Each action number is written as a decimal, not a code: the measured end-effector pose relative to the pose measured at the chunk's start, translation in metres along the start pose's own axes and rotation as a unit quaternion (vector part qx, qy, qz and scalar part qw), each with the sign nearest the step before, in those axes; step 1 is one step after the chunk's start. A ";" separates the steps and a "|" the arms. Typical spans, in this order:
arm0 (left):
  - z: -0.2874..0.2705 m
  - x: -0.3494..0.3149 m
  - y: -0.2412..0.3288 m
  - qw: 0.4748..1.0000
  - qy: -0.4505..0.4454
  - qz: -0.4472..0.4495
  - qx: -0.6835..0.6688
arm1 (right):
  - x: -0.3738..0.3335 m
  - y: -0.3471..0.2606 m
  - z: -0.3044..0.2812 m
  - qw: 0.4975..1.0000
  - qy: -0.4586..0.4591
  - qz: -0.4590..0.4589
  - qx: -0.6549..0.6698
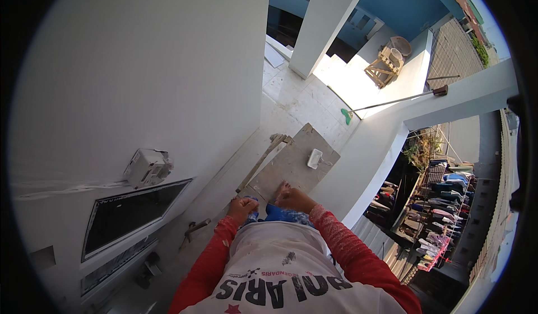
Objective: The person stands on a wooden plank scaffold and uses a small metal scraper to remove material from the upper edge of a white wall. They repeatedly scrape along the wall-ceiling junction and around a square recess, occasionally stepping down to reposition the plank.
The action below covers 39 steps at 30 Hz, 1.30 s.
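My left hand (242, 207) is curled closed in front of my waist, beside the blue trousers (274, 212). My right hand (297, 201) is also closed, at the right side of the same trousers. What either hand holds, if anything, is too small to make out. Both arms wear red sleeves dusted with white specks. Just beyond the right hand, a bare foot (282, 187) shows on a greyish board (294, 154). On that board's far right part lies a small white tray (315, 158).
A wooden rail (263, 165) runs along the board's left side. On the left wall are a white box (148, 167) and a dark framed panel (134, 217). A long pole (392, 102) leans near the right ledge. Clothes (440, 210) hang below right. A wooden stand (384, 67) holds round tubs.
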<state>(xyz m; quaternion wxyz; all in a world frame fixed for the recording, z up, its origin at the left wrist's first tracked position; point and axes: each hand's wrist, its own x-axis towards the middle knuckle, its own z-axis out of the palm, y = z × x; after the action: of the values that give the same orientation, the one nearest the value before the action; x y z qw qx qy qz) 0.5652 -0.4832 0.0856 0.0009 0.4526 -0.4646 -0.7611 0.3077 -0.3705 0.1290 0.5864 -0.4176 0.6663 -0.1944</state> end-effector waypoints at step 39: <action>0.083 0.305 -0.035 0.814 0.107 -0.305 0.483 | 0.392 0.571 -0.219 0.882 0.297 0.363 0.052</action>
<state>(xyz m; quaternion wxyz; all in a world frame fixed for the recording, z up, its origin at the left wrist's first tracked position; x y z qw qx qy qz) 0.3433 -0.5332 -0.1359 -0.4006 0.5918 -0.6072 -0.3471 -0.0725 -0.4000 -0.4893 0.4116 -0.0377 0.9030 -0.1172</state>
